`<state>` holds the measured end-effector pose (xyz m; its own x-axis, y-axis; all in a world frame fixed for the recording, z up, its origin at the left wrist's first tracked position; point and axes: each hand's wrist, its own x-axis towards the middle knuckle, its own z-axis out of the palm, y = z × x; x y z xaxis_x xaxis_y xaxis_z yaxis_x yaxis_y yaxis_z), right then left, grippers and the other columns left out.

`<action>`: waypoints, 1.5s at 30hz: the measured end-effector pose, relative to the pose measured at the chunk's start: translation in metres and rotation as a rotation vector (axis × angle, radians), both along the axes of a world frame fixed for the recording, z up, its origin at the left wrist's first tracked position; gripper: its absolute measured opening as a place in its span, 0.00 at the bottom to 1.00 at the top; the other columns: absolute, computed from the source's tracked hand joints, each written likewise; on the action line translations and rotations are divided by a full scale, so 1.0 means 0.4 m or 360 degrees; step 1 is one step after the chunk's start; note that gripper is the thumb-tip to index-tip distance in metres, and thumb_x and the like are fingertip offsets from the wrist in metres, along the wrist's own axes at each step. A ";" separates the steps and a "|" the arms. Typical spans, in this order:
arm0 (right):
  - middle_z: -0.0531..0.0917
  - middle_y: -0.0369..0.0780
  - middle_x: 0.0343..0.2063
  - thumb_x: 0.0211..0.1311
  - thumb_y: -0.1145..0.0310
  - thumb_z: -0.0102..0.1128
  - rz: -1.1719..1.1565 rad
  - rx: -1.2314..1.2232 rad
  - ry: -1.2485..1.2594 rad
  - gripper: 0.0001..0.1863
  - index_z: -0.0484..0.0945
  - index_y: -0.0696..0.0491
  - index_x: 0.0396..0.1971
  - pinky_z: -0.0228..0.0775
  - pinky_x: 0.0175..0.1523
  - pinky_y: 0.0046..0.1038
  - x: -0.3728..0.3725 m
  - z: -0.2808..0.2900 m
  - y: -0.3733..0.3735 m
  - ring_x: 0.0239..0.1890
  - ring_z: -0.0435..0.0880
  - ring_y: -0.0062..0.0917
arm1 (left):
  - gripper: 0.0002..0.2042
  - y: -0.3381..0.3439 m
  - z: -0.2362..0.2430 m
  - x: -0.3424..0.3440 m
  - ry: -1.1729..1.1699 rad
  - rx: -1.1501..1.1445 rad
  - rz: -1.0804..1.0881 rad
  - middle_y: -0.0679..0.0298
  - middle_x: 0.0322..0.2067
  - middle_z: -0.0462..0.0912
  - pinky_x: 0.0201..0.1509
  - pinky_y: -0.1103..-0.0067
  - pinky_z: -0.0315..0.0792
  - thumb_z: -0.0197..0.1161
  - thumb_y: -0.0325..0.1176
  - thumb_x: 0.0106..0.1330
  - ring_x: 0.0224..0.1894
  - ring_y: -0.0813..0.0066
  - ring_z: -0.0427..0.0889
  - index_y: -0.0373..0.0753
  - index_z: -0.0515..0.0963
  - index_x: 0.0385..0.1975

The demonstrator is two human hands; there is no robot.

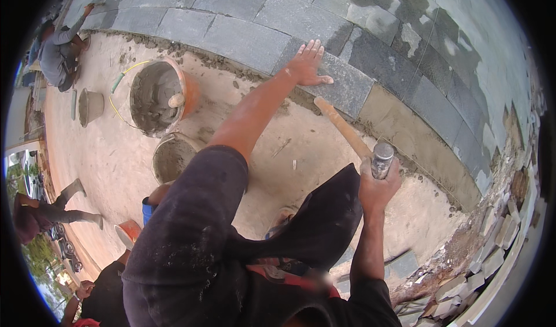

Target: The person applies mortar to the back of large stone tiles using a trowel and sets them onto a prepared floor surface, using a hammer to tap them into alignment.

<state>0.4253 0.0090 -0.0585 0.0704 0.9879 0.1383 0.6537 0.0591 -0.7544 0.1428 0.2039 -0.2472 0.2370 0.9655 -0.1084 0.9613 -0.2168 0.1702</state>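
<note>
While the left hand (308, 66) lies palm-down on the gray slab (350, 92), the right hand (379, 188) has the hammer (341, 127). Head view, only one.

Key geometry: slab sits at the edge of the paving (243, 42), far and left of the right fingers, directly under the left ones. Left hand is nearer, in contact. Slab's long axis runs far-left to near-right, along the edge. Hammer's wooden handle points far-left from the fist, tip just beside the slab's near edge; can't tell if touching. Metal head (382, 162) is up at the fist.

Left fingers: straight, spread, gripping nothing. Right fingers: wrapped around the hammer close to its head.

Mortar strip (414, 141) is bare, right of the slab.

Counts: 2 hands, 1 hammer, 1 slab under the palm, 1 mortar strip. Buckets on the left: 1 big orange (190, 89), 1 gray nearer (165, 156), 1 small gray farther left (91, 114). Plus 1 orange tub (124, 232), near left. Other people: at least 3, all left. Stone scraps (492, 263) near right: too many to count.
</note>
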 end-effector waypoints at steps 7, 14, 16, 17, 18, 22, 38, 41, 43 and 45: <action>0.80 0.46 0.26 0.49 0.71 0.69 0.0186 -0.0118 -0.0115 0.14 0.78 0.59 0.35 0.72 0.37 0.33 -0.053 -0.017 -0.022 0.28 0.80 0.35 | 0.46 -0.023 0.141 -0.270 0.0245 -0.0132 -0.0104 0.51 0.74 0.43 0.78 0.63 0.46 0.57 0.62 0.64 0.76 0.54 0.41 0.34 0.49 0.72; 0.81 0.47 0.30 0.47 0.72 0.68 0.0261 -0.0197 -0.0372 0.16 0.79 0.59 0.38 0.74 0.40 0.36 -0.066 -0.003 -0.011 0.32 0.83 0.42 | 0.42 -0.169 0.093 -0.454 0.0111 0.0126 -0.0046 0.53 0.71 0.52 0.76 0.63 0.52 0.69 0.40 0.57 0.74 0.53 0.48 0.38 0.54 0.70; 0.82 0.48 0.30 0.47 0.71 0.69 0.0268 -0.0231 -0.0395 0.17 0.79 0.59 0.38 0.74 0.40 0.35 -0.074 0.001 -0.002 0.32 0.83 0.41 | 0.39 -0.202 0.056 -0.451 -0.0039 0.0283 0.0015 0.54 0.69 0.56 0.74 0.63 0.55 0.68 0.35 0.58 0.73 0.52 0.52 0.39 0.56 0.69; 0.83 0.49 0.31 0.47 0.71 0.69 0.0272 -0.0250 -0.0406 0.17 0.79 0.60 0.39 0.75 0.41 0.34 -0.082 0.004 0.004 0.33 0.84 0.41 | 0.36 -0.212 0.039 -0.451 -0.0099 0.0306 0.0064 0.55 0.68 0.59 0.73 0.63 0.57 0.67 0.35 0.58 0.71 0.53 0.55 0.39 0.59 0.68; 0.83 0.49 0.31 0.47 0.70 0.69 0.0260 -0.0369 -0.0408 0.18 0.79 0.60 0.39 0.75 0.41 0.34 -0.093 0.009 0.009 0.33 0.84 0.41 | 0.34 -0.223 0.030 -0.446 -0.0159 0.0329 0.0113 0.55 0.66 0.61 0.72 0.63 0.58 0.66 0.34 0.59 0.70 0.54 0.58 0.38 0.61 0.66; 0.84 0.50 0.33 0.47 0.69 0.70 0.0309 -0.0725 -0.0434 0.19 0.79 0.59 0.40 0.75 0.43 0.33 -0.133 -0.013 0.046 0.35 0.85 0.41 | 0.26 -0.242 0.011 -0.463 -0.0295 0.0484 0.0184 0.58 0.59 0.70 0.67 0.63 0.63 0.64 0.33 0.60 0.63 0.58 0.67 0.38 0.69 0.60; 0.83 0.55 0.40 0.47 0.60 0.68 0.0693 -0.0949 -0.0701 0.24 0.79 0.58 0.44 0.72 0.52 0.41 -0.112 -0.458 0.135 0.47 0.81 0.50 | 0.18 -0.242 -0.040 -0.446 -0.0285 0.0817 0.0166 0.61 0.50 0.77 0.64 0.64 0.64 0.64 0.34 0.62 0.55 0.61 0.73 0.40 0.76 0.52; 0.83 0.55 0.41 0.48 0.60 0.67 0.0672 -0.0954 -0.0732 0.25 0.80 0.58 0.45 0.73 0.53 0.41 -0.115 -0.488 0.150 0.47 0.81 0.50 | 0.18 -0.246 -0.051 -0.453 -0.0311 0.0822 0.0178 0.61 0.51 0.77 0.63 0.64 0.65 0.63 0.34 0.62 0.55 0.60 0.73 0.40 0.76 0.52; 0.84 0.54 0.40 0.48 0.60 0.67 0.0642 -0.0981 -0.0726 0.26 0.79 0.58 0.46 0.73 0.53 0.40 -0.117 -0.491 0.150 0.47 0.81 0.49 | 0.17 -0.248 -0.056 -0.453 -0.0308 0.0807 0.0203 0.60 0.51 0.77 0.63 0.65 0.65 0.63 0.35 0.63 0.56 0.60 0.73 0.40 0.77 0.52; 0.83 0.54 0.41 0.48 0.60 0.67 0.0580 -0.1033 -0.0765 0.26 0.79 0.57 0.48 0.73 0.53 0.41 -0.124 -0.477 0.148 0.48 0.81 0.49 | 0.17 -0.248 -0.059 -0.454 -0.0359 0.0796 0.0216 0.60 0.51 0.77 0.63 0.65 0.65 0.63 0.35 0.63 0.56 0.60 0.73 0.40 0.77 0.52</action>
